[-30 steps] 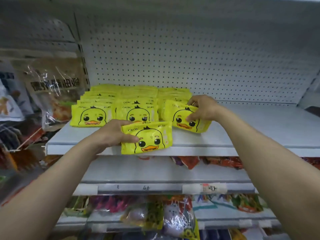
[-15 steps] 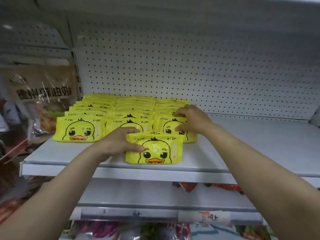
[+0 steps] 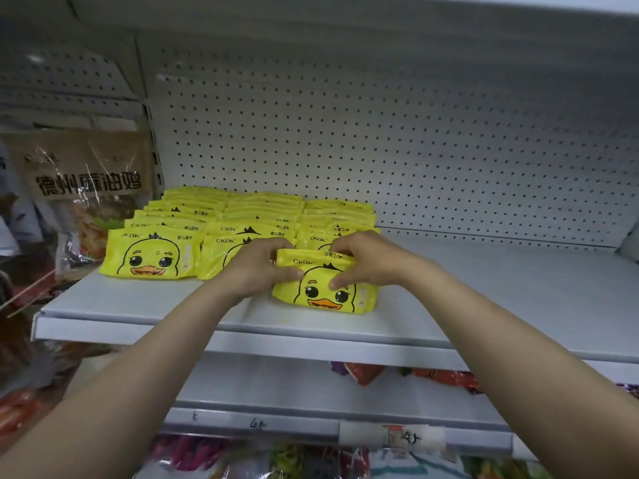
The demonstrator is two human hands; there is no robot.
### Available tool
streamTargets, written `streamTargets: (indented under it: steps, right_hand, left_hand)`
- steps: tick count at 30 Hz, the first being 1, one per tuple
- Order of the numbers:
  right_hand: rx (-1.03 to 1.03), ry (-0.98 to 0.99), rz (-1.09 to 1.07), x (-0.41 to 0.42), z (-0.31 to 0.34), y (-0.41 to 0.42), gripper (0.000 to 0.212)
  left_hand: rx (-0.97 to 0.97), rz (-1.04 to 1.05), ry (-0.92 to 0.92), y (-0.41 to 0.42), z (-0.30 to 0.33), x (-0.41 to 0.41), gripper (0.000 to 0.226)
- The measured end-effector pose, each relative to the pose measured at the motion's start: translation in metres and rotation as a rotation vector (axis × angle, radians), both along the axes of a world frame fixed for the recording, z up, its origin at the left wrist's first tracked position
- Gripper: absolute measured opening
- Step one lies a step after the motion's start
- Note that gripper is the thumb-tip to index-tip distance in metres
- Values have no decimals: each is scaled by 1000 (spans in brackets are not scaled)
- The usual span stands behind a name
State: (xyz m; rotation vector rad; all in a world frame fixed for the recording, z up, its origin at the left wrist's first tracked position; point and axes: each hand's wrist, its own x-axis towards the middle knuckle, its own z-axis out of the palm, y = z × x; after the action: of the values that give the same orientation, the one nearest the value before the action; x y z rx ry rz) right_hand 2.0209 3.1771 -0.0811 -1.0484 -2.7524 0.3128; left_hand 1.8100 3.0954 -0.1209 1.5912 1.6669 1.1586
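1. White shop shelf (image 3: 484,299) with a pegboard back (image 3: 415,133), and rows of yellow duck packs (image 3: 193,219) lined up just beyond the hands.
2. Both hands are on the front duck pack (image 3: 325,299), standing on the shelf right under the fingers, just in front of the rightmost row.
3. Round its near end curls the left hand (image 3: 256,271), thumb on the face; the right hand (image 3: 366,264) pinches the top edge, thumb pressing the front.
4. It looks light, soft and squashy, with slick film. Best gripped at both ends, not by the crinkly top seam.
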Motion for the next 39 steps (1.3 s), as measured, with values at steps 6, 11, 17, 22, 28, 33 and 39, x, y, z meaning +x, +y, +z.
streamTargets:
  steps: [6, 11, 17, 22, 28, 33, 39]
  right_hand:
    - [58, -16, -157, 16, -1, 14, 51]
    - [33, 40, -197, 8, -8, 17, 58]
    - [134, 1, -194, -2, -9, 16, 70]
    - [138, -44, -197, -8, -10, 12, 69]
    - [202, -125, -267, -17, -7, 4, 73]
    - [275, -169, -343, -25, -10, -6, 72]
    - [346, -163, -422, -34, -8, -24, 70]
  left_hand:
    - [330, 392, 770, 0, -27, -15, 51]
    - [166, 400, 825, 1, -40, -23, 69]
    - [144, 315, 744, 4, -40, -31, 69]
    - [188, 280, 753, 6, -44, -37, 69]
    - [214, 282, 766, 7, -47, -39, 68]
    - [226, 281, 778, 3, -47, -39, 68]
    - [157, 266, 790, -9, -29, -38, 69]
